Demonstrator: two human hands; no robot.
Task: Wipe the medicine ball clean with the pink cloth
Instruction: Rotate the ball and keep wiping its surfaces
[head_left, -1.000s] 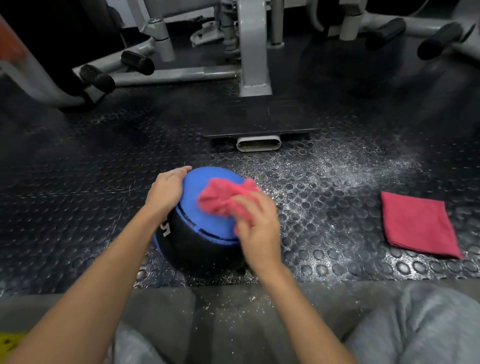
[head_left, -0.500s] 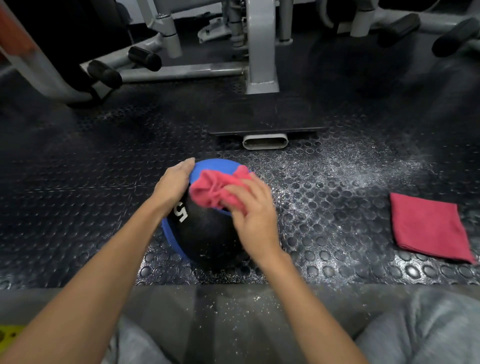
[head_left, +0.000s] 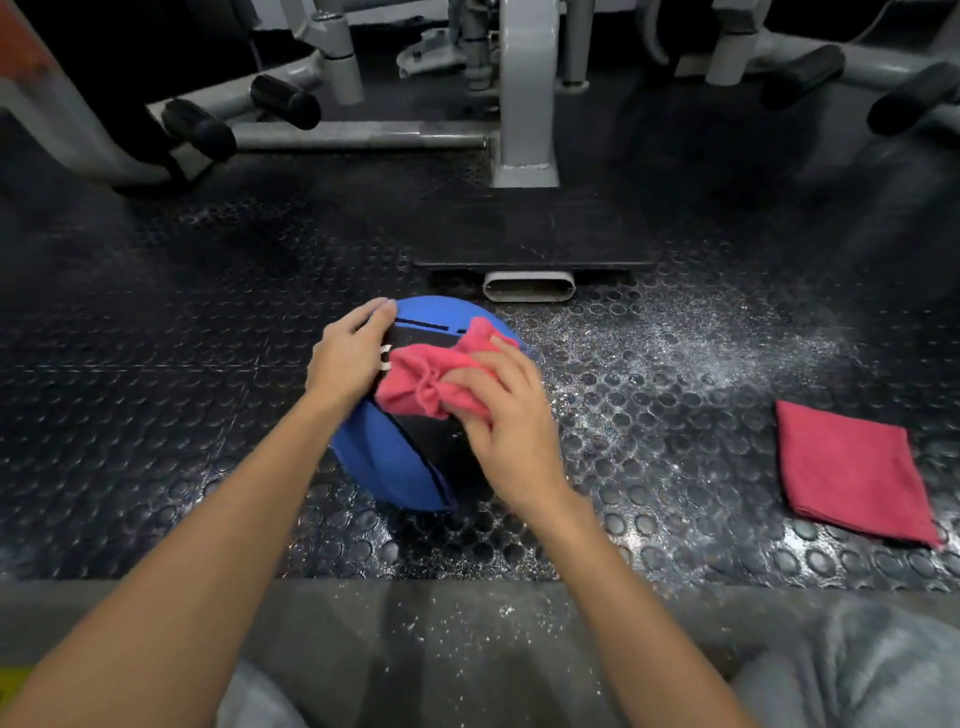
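A blue and black medicine ball (head_left: 384, 462) sits on the studded rubber floor just ahead of me. My left hand (head_left: 350, 358) rests against its upper left side, fingers laid over the curve. My right hand (head_left: 506, 421) holds a bunched pink cloth (head_left: 426, 379) and presses it onto the black band on top of the ball. A white marking on the ball is mostly hidden between my hands.
A second, folded pink cloth (head_left: 852, 467) lies on the floor to the right. White dust (head_left: 701, 343) is scattered right of the ball. A grey gym machine post (head_left: 524, 104) with its base plate and padded rollers (head_left: 283, 101) stands behind. My knees flank a grey ledge (head_left: 415, 623).
The ball has rolled under my hands: the black band now runs over the top and a blue panel faces me. The cloth has slid with my right hand across the top.
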